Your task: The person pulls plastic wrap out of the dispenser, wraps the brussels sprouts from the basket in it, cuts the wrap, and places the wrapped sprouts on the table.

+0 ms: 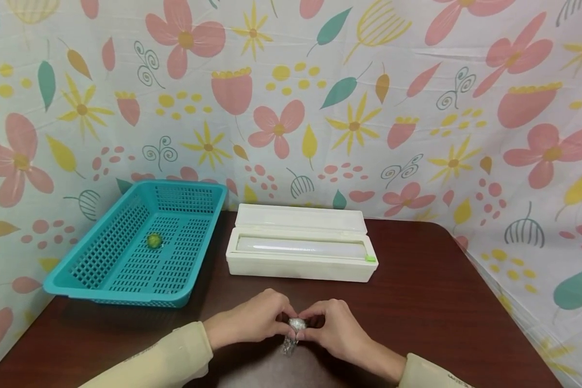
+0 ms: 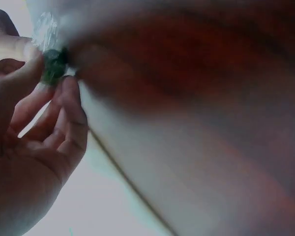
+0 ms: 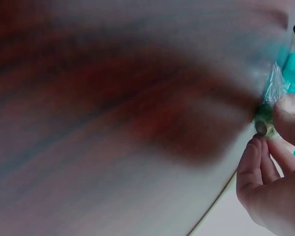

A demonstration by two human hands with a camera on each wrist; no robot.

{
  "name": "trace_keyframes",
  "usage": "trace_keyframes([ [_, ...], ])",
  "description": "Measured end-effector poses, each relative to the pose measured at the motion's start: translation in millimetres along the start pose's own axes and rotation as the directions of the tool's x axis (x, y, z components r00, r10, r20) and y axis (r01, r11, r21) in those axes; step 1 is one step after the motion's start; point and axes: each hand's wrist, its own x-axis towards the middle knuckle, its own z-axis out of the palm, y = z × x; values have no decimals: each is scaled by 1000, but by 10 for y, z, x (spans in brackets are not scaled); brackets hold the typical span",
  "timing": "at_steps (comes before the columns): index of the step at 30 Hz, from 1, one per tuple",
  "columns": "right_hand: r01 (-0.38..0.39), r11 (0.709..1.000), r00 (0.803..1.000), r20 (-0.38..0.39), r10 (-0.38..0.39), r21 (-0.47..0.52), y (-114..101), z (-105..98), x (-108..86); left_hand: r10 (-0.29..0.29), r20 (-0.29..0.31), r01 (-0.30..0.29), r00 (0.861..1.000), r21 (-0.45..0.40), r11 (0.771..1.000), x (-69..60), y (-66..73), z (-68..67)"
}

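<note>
Head view, wrapped piece: a small round piece is shining in clear film near the table's front edge, sitting between both hands' fingertips.
Film tail: a crumpled end of film is poking out toward seven o'clock.
Wrist views, colour: the piece is showing green in both, with loose film rising at about one o'clock from it in the right wrist view.
Left hand: this hand is pinching the piece from nine o'clock, thumb and fingers bending in.
Right hand: this one is pinching from three o'clock, fingers likewise curling.
Sleeves: cream cuffs are covering both forearms.
White box: at twelve o'clock a box is standing with its lid up, a pale roll lying inside and a green tab sitting at three o'clock on it.
Teal basket: at ten o'clock a basket is holding one yellow-green round thing.
Table: dark red-brown wood is carrying everything.
Backdrop: a flowered cloth is hanging behind.
</note>
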Motion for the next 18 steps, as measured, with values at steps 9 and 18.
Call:
trace_keyframes([
  [9, -9, 1000, 1000, 9, 9, -28, 15, -13, 37, 17, 15, -20, 1000, 154, 988, 20, 63, -2],
  [18, 13, 998, 1000, -22, -14, -60, 20, 21, 18, -22, -6, 23, 1000, 164, 986, 44, 82, 25],
])
